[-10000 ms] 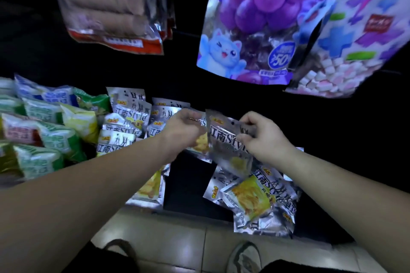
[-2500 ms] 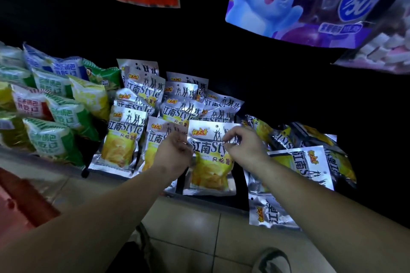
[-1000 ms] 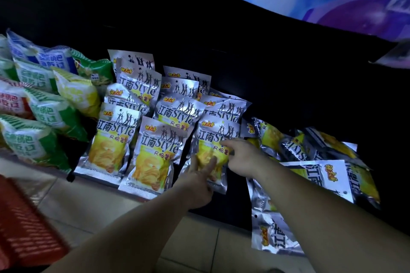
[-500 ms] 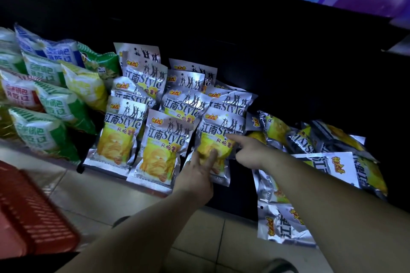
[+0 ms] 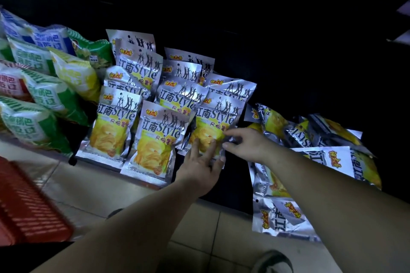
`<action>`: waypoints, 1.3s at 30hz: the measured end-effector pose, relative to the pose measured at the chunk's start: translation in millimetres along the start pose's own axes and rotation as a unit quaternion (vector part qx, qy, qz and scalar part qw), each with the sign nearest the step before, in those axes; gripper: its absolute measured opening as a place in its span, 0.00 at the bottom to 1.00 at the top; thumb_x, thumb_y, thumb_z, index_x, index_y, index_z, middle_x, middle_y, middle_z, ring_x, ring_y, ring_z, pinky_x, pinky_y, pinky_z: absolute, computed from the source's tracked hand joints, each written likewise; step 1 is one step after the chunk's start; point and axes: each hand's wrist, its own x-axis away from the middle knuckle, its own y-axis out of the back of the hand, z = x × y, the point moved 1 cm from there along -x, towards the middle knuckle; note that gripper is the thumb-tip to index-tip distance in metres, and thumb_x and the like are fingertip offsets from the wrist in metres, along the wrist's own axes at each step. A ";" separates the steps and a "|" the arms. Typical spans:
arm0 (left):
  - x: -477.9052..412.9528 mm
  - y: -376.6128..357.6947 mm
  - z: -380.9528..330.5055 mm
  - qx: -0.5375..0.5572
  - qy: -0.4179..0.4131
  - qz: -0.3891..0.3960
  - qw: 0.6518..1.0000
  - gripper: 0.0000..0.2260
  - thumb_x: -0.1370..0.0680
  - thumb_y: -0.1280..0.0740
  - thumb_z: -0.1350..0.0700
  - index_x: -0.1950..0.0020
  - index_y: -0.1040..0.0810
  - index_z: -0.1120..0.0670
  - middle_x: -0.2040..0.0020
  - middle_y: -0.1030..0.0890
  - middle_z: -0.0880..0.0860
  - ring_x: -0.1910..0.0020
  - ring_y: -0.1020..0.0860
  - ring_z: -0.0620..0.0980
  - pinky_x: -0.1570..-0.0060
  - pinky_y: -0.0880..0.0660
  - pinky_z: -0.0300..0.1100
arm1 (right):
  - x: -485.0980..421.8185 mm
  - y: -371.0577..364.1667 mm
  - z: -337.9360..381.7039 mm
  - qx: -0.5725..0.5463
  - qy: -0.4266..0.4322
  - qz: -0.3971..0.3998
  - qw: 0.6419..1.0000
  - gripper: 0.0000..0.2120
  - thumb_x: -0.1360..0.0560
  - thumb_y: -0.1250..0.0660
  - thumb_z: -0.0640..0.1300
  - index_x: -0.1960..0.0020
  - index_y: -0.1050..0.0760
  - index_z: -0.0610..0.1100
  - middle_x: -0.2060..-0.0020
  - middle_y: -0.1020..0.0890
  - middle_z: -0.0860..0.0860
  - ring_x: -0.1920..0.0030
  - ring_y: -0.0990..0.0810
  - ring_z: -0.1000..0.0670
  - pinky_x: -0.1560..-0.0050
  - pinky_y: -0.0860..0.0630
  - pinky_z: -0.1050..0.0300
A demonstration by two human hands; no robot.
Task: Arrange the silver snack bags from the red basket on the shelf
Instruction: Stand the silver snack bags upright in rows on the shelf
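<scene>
The shelf (image 5: 237, 180) is big, dark and low, just above the tiled floor (image 5: 199, 224). In the middle of it, the silver snack bags (image 5: 175, 99) stand in three rows that go from near to far. Each bag leans back. Its long side runs from near to far, with the top at the far end and the picture of yellow chips facing out.

On the right side of the shelf there is a loose pile (image 5: 321, 162) of the same silver bags. They lie flat and point every which way, and some hang over the near edge. On the left side sit puffy green and blue bags (image 5: 44, 95). The red basket (image 5: 28, 206) is on the floor at the near left and looks blurry.

The front right bag (image 5: 213, 122) is at the near end of the right row, just beside the bag in the middle row. Its top tips a little to the right.

The left hand (image 5: 199, 162) is spread out flat. Its straight fingers press on the bottom part of this bag. The right hand (image 5: 246, 142) pinches the right edge of the same bag between thumb and pointer finger. A shoe (image 5: 275, 261) peeks in at the very near edge.
</scene>
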 end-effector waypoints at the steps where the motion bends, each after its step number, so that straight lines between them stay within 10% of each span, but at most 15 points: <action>1: -0.3 1.6 -1.5 -0.002 0.002 0.002 1.000 0.29 0.19 0.50 0.32 0.20 0.55 0.32 0.16 0.58 0.51 0.18 0.50 0.60 0.25 0.38 0.56 | 2.9 4.0 2.6 0.013 0.006 -0.008 1.000 0.19 0.21 0.30 0.53 0.31 0.23 0.55 0.41 0.21 0.57 0.39 0.23 0.50 0.42 0.27 0.56; 5: -0.4 11.5 -9.9 -0.070 -0.002 -0.002 0.998 0.29 0.17 0.49 0.37 0.19 0.57 0.36 0.17 0.55 0.55 0.20 0.45 0.63 0.32 0.30 0.56 | 27.7 24.5 8.1 0.081 0.013 0.010 0.997 0.10 0.20 0.32 0.50 0.40 0.19 0.50 0.60 0.27 0.61 0.57 0.24 0.55 0.54 0.27 0.58; 11: 10.4 13.1 -18.6 -0.112 -0.019 -0.047 0.992 0.29 0.17 0.45 0.41 0.18 0.50 0.42 0.22 0.44 0.56 0.25 0.38 0.62 0.43 0.24 0.54 | 87.7 50.5 -33.9 0.220 -0.049 -0.035 0.974 0.14 0.21 0.35 0.60 0.41 0.21 0.54 0.44 0.18 0.53 0.47 0.19 0.47 0.45 0.21 0.48; 16: 15.2 -6.6 -60.5 -0.009 -0.127 -0.047 0.991 0.28 0.19 0.38 0.40 0.21 0.37 0.46 0.26 0.34 0.54 0.33 0.26 0.58 0.43 0.23 0.50 | 114.7 60.7 -87.7 0.209 -0.104 -0.161 0.959 0.29 0.23 0.38 0.69 0.29 0.29 0.54 0.30 0.30 0.49 0.35 0.26 0.43 0.42 0.24 0.47; 20: 16.6 -35.5 -113.3 -0.001 -0.178 0.064 0.982 0.36 0.24 0.32 0.35 0.19 0.44 0.38 0.21 0.40 0.51 0.25 0.33 0.55 0.35 0.27 0.48 | 116.5 64.0 -135.9 0.164 -0.218 -0.224 0.936 0.40 0.28 0.35 0.73 0.21 0.41 0.61 0.19 0.49 0.48 0.20 0.47 0.41 0.28 0.33 0.40; 23: 12.3 -50.6 -118.5 -0.086 -0.160 0.063 0.981 0.40 0.27 0.32 0.31 0.20 0.48 0.35 0.21 0.43 0.51 0.22 0.40 0.57 0.34 0.26 0.55 | 117.7 66.4 -157.3 0.073 -0.256 -0.230 0.936 0.41 0.28 0.30 0.69 0.21 0.44 0.63 0.19 0.45 0.48 0.21 0.40 0.41 0.31 0.29 0.40; 27: 8.4 -60.6 -115.9 -0.112 -0.145 0.066 0.981 0.40 0.26 0.34 0.31 0.20 0.49 0.38 0.21 0.44 0.53 0.25 0.38 0.59 0.37 0.25 0.55 | 121.7 75.3 -146.0 -0.053 -0.142 -0.245 0.958 0.24 0.20 0.30 0.47 0.26 0.31 0.58 0.30 0.24 0.50 0.42 0.18 0.42 0.49 0.19 0.48; 30: 7.3 -56.5 -113.2 -0.088 -0.133 0.064 0.985 0.38 0.26 0.33 0.31 0.20 0.42 0.40 0.22 0.41 0.53 0.26 0.35 0.58 0.36 0.25 0.55 | 121.1 80.1 -124.6 -0.028 -0.083 -0.251 0.964 0.21 0.23 0.36 0.32 0.45 0.27 0.59 0.63 0.25 0.56 0.73 0.26 0.50 0.75 0.31 0.57; 34: 5.8 -20.7 -115.7 0.073 -0.188 -0.043 0.979 0.16 0.26 0.27 0.40 0.43 0.20 0.45 0.34 0.26 0.48 0.39 0.22 0.51 0.44 0.22 0.46 | 125.6 100.1 -86.9 -0.059 0.009 -0.254 0.965 0.22 0.31 0.40 0.26 0.55 0.34 0.54 0.66 0.27 0.53 0.69 0.30 0.48 0.71 0.34 0.51; 39: 11.5 30.8 -118.2 0.326 -0.155 0.002 0.932 0.11 0.25 0.25 0.64 0.55 0.27 0.55 0.59 0.18 0.54 0.53 0.16 0.50 0.51 0.20 0.50 | 122.2 123.0 -41.5 -0.087 0.088 -0.242 0.962 0.20 0.29 0.39 0.27 0.58 0.36 0.52 0.66 0.29 0.53 0.69 0.34 0.51 0.71 0.33 0.53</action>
